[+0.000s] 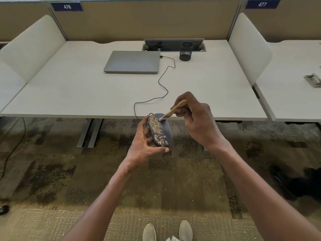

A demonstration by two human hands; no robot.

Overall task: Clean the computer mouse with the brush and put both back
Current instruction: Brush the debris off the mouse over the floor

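Note:
A dark grey wired computer mouse point(164, 130), speckled with yellowish crumbs along its left side, is held up in front of the desk's near edge. My left hand point(145, 145) grips it from below and the left, thumb under its rear end. My right hand point(196, 119) grips a small brush point(174, 110) with a light wooden handle. The pale bristles touch the mouse's front top. The mouse's black cable point(163, 84) runs in loops across the desk to the laptop.
A closed grey laptop point(132, 62) lies at the back of the white desk point(69, 94), with a black mesh pen cup point(186, 51) to its right by the cable hatch. White dividers flank the desk. Carpet with scattered crumbs lies below, and my shoes show at the bottom.

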